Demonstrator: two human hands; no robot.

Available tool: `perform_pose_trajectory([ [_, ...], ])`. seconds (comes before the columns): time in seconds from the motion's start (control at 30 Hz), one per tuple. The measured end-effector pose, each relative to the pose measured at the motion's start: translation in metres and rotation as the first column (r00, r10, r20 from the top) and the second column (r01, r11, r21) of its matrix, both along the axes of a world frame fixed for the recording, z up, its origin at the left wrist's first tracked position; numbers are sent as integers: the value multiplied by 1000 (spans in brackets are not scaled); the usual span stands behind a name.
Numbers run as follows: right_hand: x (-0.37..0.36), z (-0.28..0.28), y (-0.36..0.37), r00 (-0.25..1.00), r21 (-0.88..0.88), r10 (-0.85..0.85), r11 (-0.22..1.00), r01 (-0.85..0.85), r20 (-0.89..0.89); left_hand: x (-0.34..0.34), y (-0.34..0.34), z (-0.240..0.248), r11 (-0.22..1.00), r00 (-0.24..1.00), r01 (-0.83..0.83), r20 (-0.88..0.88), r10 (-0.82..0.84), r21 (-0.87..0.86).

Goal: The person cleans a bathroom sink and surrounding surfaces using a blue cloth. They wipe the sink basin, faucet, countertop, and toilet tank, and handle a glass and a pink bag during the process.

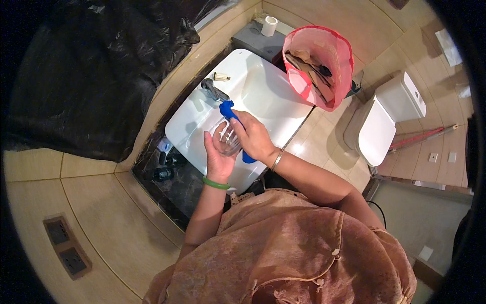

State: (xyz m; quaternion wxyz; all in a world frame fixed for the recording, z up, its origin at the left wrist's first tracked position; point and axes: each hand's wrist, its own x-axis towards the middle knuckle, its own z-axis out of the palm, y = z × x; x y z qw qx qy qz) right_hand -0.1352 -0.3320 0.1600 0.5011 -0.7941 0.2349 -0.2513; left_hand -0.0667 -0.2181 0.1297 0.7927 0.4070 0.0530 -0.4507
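Observation:
Over the white washbasin [271,83], my left hand [219,164], with a green bangle at its wrist, is closed around a clear drinking glass [226,141]. The glass is tilted. A blue cloth [227,108] is gripped in my right hand [257,136], which presses against the glass from the right. One end of the cloth sticks up above the fingers, and another part hangs below the palm. The right fingertips are partly hidden behind the hand. Just beyond the cloth stands the dark metal tap [214,90].
A small pale cylinder [221,77] lies behind the tap. Dark bottles [163,174] are on the black counter at left. A pink-rimmed bag [318,38] with cardboard pieces stands beyond the basin, near a paper roll [269,26]. The toilet [377,126] is at right; black plastic sheeting [96,76] hangs at left.

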Motion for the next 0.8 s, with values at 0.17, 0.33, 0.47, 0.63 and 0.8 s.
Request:
perform_pose_trajectory([
  [0.17, -3, -11, -3, 999, 20, -24, 1000, 24, 45, 0, -3, 6, 973, 995, 48, -73, -66, -224],
  [0.33, -5, 8, 8, 981, -195, -15, 979, 53, 195, 0, -10, 12, 974, 974, -154, -190, 122, -168],
  [0.47, -11, 16, 13, 978, -330, 81, 944, -13, 191, 2, -6, 16, 975, 964, -175, -223, 142, -136],
  [0.63, -11, 22, 16, 945, -544, 309, 813, -206, 104, 1, -1, 0, 968, 953, -212, -248, 174, -136],
  [0.8, 2, 19, 16, 958, -413, 261, 891, -191, 121, -3, 15, -20, 984, 956, -131, -277, 93, -121],
])
